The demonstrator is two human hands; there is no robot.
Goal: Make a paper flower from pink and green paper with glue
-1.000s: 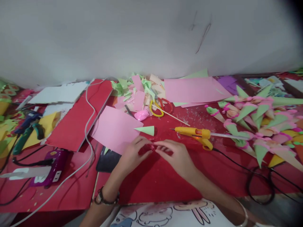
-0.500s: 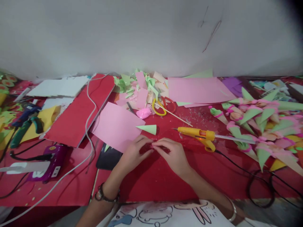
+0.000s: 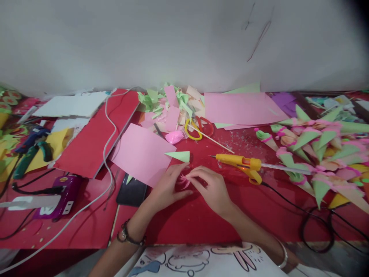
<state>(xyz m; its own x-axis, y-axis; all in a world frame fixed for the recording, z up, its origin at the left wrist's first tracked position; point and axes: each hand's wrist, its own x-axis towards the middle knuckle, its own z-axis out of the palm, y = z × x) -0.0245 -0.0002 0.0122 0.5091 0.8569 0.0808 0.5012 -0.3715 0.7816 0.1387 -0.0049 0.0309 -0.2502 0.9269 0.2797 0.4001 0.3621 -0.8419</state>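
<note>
Between my hands is a small pink fringed piece (image 3: 183, 180), its thin strands spread. My right hand (image 3: 211, 188) pinches it at its right side between thumb and fingertips. My left hand (image 3: 168, 186) is around its left side with thumb and fingers apart, not gripping it. Just beyond my fingers lies a light green paper cone (image 3: 181, 156), its tip pointing left over a pink sheet (image 3: 142, 152). A yellow glue gun (image 3: 240, 161) with a clear glue stick lies to the right of my right hand, its nozzle pointing left.
Yellow-handled scissors (image 3: 193, 130), a wooden stick and paper scraps (image 3: 170, 104) lie at the back. Decorated paper cones (image 3: 319, 146) pile up at the right. A purple power strip (image 3: 65, 196), white cable (image 3: 106, 146) and black phone (image 3: 132, 192) are on the left.
My left thumb and fingers have opened away from the pink piece, which now shows with its strands spread. My right hand stays pinched on it.
</note>
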